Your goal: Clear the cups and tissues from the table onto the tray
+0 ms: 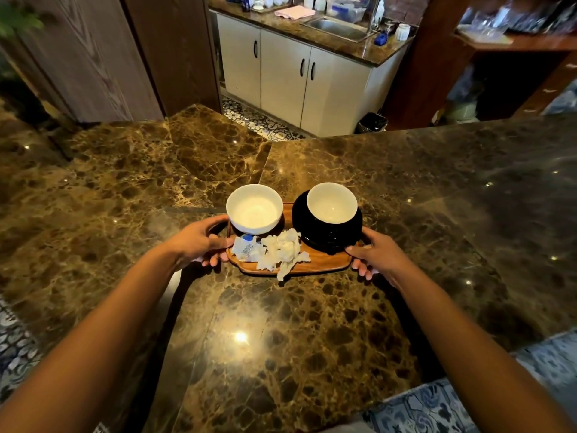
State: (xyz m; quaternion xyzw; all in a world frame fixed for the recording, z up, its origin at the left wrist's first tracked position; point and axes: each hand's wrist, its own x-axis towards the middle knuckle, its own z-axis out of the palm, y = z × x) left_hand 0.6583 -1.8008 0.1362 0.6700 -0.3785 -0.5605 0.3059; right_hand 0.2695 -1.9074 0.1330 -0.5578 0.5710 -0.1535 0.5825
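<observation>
- Wooden tray (315, 266) is sitting on the marble table (125, 189), its far edge hiding behind the cups.
- Left hand (199, 242) is gripping the tray's 9 o'clock end, fingertips curling underneath out of sight.
- Right hand (379, 254) is gripping the 3 o'clock end likewise.
- White cup (254, 209) is resting at 10 o'clock, black cup (331, 214) at 2 o'clock, crumpled tissues (282, 253) at 6 o'clock.
</observation>
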